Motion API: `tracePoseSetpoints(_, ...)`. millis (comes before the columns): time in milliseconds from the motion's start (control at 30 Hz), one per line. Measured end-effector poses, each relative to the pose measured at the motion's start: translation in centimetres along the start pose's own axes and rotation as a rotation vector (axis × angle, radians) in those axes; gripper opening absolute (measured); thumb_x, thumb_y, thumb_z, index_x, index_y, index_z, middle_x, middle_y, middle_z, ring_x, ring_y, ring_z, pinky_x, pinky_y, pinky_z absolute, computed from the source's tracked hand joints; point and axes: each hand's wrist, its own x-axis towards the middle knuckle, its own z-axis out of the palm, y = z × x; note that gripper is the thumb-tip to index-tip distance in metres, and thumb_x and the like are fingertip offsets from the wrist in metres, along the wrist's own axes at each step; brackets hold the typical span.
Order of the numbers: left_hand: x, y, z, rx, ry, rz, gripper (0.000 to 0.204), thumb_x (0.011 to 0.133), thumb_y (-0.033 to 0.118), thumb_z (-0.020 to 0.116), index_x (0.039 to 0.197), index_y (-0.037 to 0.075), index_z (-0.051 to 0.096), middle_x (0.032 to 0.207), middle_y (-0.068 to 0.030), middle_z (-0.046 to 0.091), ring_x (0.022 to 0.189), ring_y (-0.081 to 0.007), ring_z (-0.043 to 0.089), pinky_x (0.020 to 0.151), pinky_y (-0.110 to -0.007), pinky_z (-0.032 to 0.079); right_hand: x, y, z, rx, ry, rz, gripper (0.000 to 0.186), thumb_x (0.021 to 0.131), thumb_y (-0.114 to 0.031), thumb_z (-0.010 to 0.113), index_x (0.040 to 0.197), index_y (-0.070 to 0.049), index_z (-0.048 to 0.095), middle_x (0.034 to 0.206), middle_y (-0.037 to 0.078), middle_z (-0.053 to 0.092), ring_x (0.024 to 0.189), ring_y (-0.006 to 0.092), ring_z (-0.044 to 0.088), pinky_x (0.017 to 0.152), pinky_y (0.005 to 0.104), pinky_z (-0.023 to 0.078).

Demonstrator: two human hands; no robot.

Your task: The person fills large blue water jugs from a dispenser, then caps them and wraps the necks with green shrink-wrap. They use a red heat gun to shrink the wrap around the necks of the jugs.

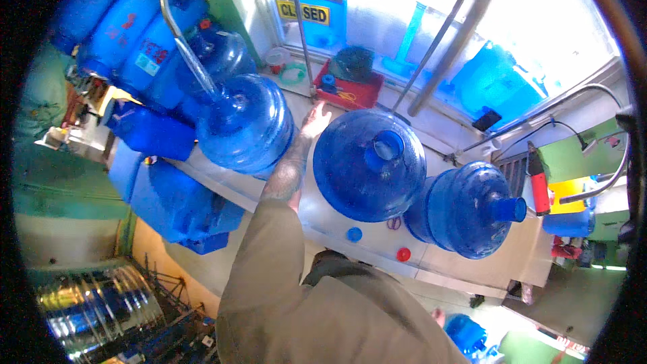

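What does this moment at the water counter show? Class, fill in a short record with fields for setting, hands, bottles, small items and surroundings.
Setting: a pale counter below a bright window
Left hand: stretched out over the counter, open, between two bottles, holding nothing
Right hand: not in view
Bottles: three large blue water bottles; the left one under a bent metal pipe, the middle one upright, the right one tilted
Small items: a blue cap and a red cap; a red tray
Surroundings: blue jerrycans stacked at left

Left hand [315, 120] threading the narrow gap between two big blue plastic water jugs [246, 125] [369, 165], red tray [350, 87] blocking beyond, pale surface [323, 216] open nearer.
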Motion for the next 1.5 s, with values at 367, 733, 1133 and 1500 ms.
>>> tracePoseSetpoints(367, 3.8, -1.4, 3.3, 0.430, -0.188, 0.030, 0.073, 0.092, 0.044, 0.053, 0.152, 0.007, 0.034, 0.157, -0.0110, 0.037, 0.144, -0.0271, 0.038, 0.117, -0.043, 0.031, -9.2, -8.1, 0.5, 0.008, -0.062, 0.024, 0.046, 0.088, -0.019, 0.067, 0.128, 0.001, 0.055, 0.120, 0.025, 0.061, 0.104, 0.0384, 0.062, 0.094, 0.0468, 0.049)
tracePoseSetpoints(733, -1.1, -1.0, 2.8, -0.334, -0.036, -0.068, 0.064, 0.091, 0.038, 0.063, 0.142, 0.002, 0.049, 0.140, -0.0224, 0.055, 0.130, -0.0354, 0.053, 0.108, -0.041, 0.042, 0.2, -31.1, 4.9, -0.145, -0.172, -0.498, 0.061, 0.091, -0.023, 0.067, 0.145, -0.006, 0.041, 0.145, 0.026, 0.042, 0.132, 0.0426, 0.044, 0.108, 0.0486, 0.039)
tracePoseSetpoints(1133, -32.3, -2.9, 2.4, -0.881, -0.102, -0.370, 0.029, 0.102, 0.020, 0.053, 0.125, 0.004, 0.061, 0.111, -0.0028, 0.066, 0.097, -0.0130, 0.061, 0.085, -0.030, 0.049, 5.5, -30.5, 8.3, -0.369, -0.280, -0.638, 0.044, 0.084, -0.028, 0.071, 0.119, -0.005, 0.056, 0.132, 0.019, 0.048, 0.119, 0.0421, 0.049, 0.089, 0.0513, 0.052)
tracePoseSetpoints(1500, -35.3, 33.7, 3.0, -0.733, -0.122, 0.399, 0.022, 0.103, 0.012, 0.054, 0.118, 0.000, 0.064, 0.116, -0.0081, 0.066, 0.111, -0.0168, 0.061, 0.100, -0.030, 0.045, 2.4, -37.9, -10.6, 0.296, -0.428, -1.121, 0.020, 0.092, -0.021, 0.064, 0.106, -0.006, 0.061, 0.097, 0.018, 0.064, 0.088, 0.0357, 0.064, 0.080, 0.0460, 0.052)
